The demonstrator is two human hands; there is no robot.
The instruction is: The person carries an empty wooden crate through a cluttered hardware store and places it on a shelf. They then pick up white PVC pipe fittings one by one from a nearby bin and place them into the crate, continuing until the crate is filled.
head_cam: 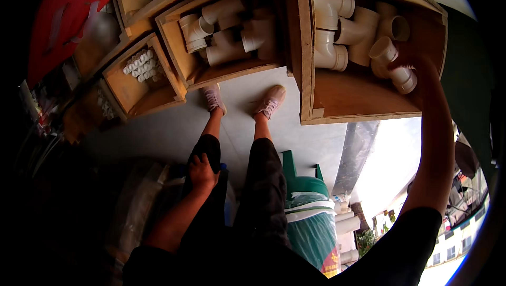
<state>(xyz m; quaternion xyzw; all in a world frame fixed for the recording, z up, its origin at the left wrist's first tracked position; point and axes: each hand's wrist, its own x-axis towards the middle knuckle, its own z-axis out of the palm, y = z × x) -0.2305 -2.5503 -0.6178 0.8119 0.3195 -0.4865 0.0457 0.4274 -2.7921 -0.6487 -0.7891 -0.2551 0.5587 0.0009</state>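
My right hand (pixel 415 62) reaches into a large wooden bin (pixel 363 118) at the upper right, its fingers around a white plastic pipe fitting (pixel 403 80). Beside it, on the left, is a curved white fitting (pixel 382 50); whether the two are one piece I cannot tell. Several white pipe tees (pixel 334 7) fill the back and left of that bin. My left hand (pixel 203 171) rests on my left knee, fingers spread, with nothing seen in it.
Left of the large bin stand a wooden bin of white fittings (pixel 225 50) and a smaller bin of short white pipe pieces (pixel 142 64). Below are my shoes (pixel 270 102) on the grey floor, a green plastic stool (pixel 308 185) and a green plastic-wrapped bundle (pixel 312 238). A red sheet (pixel 63 17) hangs upper left.
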